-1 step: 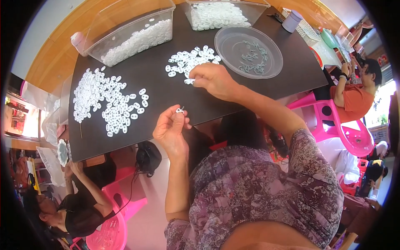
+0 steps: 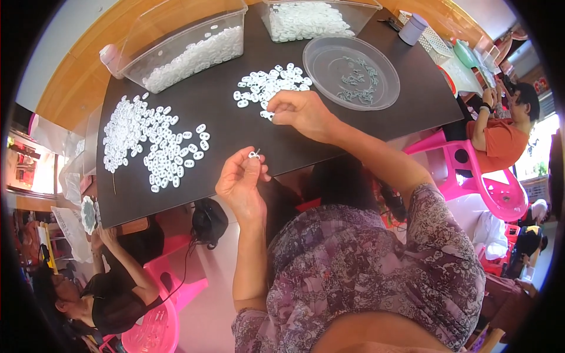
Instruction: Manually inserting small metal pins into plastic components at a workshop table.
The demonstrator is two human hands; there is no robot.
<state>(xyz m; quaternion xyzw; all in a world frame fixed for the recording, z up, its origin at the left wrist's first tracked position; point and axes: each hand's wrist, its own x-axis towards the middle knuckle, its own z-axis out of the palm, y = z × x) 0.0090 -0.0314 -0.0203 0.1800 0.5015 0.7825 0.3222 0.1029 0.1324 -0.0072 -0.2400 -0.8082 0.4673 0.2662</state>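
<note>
The left hand (image 2: 241, 187), at the near edge of the dark table (image 2: 226, 129), pinches a small white piece (image 2: 253, 155) between thumb and forefinger. Farther right, the right hand (image 2: 304, 115) bends its fingers at the near side of the middle pile (image 2: 268, 83), just beside another white piece (image 2: 265, 115); I cannot tell whether it grips that. Right of this pile sits a round clear tray (image 2: 322, 65) holding grey-green bits (image 2: 357, 95)

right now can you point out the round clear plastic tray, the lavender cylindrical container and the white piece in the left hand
round clear plastic tray (image 2: 322, 66): head view, bare floor
lavender cylindrical container (image 2: 411, 33): head view, side wall
white piece (image 2: 253, 156): head view, visible middle
</note>
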